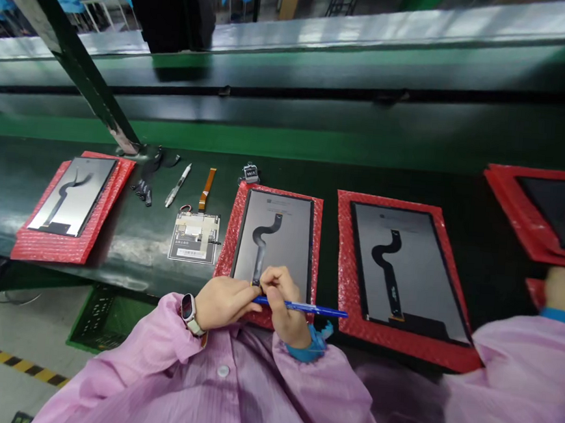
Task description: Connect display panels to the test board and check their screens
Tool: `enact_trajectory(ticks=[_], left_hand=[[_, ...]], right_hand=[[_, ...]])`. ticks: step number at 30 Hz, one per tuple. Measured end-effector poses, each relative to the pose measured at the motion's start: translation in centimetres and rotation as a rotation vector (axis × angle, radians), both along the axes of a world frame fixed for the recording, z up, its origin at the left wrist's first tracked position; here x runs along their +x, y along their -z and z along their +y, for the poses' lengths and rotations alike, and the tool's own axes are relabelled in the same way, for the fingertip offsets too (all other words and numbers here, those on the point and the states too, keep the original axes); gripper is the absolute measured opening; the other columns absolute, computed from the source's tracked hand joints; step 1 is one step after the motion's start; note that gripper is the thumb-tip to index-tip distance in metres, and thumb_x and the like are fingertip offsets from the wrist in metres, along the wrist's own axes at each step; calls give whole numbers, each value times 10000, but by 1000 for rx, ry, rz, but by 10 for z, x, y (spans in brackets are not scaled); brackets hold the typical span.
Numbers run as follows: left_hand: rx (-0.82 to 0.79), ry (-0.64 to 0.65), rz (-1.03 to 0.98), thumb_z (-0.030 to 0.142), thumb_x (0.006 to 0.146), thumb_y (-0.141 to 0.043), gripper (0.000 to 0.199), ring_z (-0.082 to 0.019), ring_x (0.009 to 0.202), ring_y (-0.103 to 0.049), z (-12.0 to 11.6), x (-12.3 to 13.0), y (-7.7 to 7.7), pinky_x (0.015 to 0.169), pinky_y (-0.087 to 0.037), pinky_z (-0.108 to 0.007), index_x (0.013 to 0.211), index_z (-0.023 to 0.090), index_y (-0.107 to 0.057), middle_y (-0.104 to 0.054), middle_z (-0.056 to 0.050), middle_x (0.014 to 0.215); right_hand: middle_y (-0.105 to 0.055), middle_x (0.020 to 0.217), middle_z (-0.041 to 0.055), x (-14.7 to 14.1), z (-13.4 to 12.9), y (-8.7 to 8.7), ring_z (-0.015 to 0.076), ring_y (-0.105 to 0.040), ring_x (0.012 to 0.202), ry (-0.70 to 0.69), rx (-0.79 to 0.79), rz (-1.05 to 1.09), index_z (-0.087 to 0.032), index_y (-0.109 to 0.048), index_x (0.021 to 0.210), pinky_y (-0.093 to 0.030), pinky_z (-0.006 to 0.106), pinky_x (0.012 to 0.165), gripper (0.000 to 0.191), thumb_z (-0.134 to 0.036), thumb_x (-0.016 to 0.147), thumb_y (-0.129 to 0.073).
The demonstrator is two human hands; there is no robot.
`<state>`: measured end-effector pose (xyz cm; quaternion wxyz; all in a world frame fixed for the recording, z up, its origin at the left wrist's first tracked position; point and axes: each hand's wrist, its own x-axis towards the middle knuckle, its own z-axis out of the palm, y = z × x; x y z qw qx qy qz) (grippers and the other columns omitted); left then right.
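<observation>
The right hand pinched a blue pen between thumb and fingers; the left hand curled closed against it, any hold hidden; both sat over the black flex cable of a display panel on red bubble wrap; a slip could have creased the cable.

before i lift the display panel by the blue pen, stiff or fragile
The display panel looks stiff but fragile: a thin glass-like sheet that bending could crack. Its black flex cable likely flops loose. The red bubble wrap beneath cushions it.
</observation>
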<state>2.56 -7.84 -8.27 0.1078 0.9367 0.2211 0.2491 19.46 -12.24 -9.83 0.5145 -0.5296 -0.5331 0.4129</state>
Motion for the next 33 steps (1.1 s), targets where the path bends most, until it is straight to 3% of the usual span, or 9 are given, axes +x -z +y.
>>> enact_trajectory(ticks=[4,8,12,19,23,27,30,33], left_hand=[[32,39,-31,411,1107,-184,509,-137,550,-534,-4,-3,8,510,-364,-268,826,174,-537,-554,-16,650],[72,40,-99,383,1103,-181,505,-147,522,-494,-6,-6,15,492,-354,-281,782,186,-517,-536,-18,625],[87,56,-197,377,1095,-158,529,-155,517,-476,-7,-9,22,497,-364,-289,739,195,-505,-530,-29,609],[35,17,-297,431,1090,-134,540,-153,524,-506,-7,-11,29,500,-370,-282,764,199,-497,-552,-36,613],[-12,-88,-313,494,1076,-103,575,-160,495,-487,-11,-9,29,489,-359,-293,737,211,-471,-549,-46,591],[-144,-210,-299,577,1043,-23,672,-167,512,-504,-23,-8,17,518,-396,-303,757,204,-503,-579,-69,622],[-299,-273,-284,626,1022,18,748,-163,565,-540,-31,-8,-3,574,-448,-288,811,184,-546,-574,-61,643],[-459,-299,-249,654,1020,24,781,-137,588,-558,-29,-11,-28,593,-471,-248,829,168,-557,-591,-43,664]], right_hand=[[-629,1116,110,-4,-2,4,257,-640,940,18,34,-81,-265,-573,1183,-547,437,834,332,-442,934,-445],[-668,1171,114,-4,-5,-10,306,-677,991,-28,75,-119,-431,-621,1241,-569,457,758,373,-417,876,-543],[-681,1232,57,-8,-6,-30,302,-672,1133,-136,129,-198,-513,-570,1340,-605,438,842,476,-369,886,-547],[-672,1250,27,-12,5,-40,266,-669,1154,-285,143,-387,-526,-538,1375,-608,396,895,514,-337,898,-511],[-637,1300,59,-11,13,-50,271,-618,1239,-376,167,-475,-387,-559,1404,-578,421,990,469,-339,961,-414],[-627,1244,112,-17,21,-70,250,-616,1199,-541,195,-485,-270,-519,1452,-547,437,1027,495,-342,1020,-290],[-594,1286,124,-23,31,-81,225,-592,1234,-714,206,-429,-242,-462,1497,-513,412,1074,529,-392,1056,-212],[-533,1396,126,-22,47,-80,227,-553,1295,-730,181,-377,-235,-455,1497,-472,408,1124,576,-507,1064,-192]])
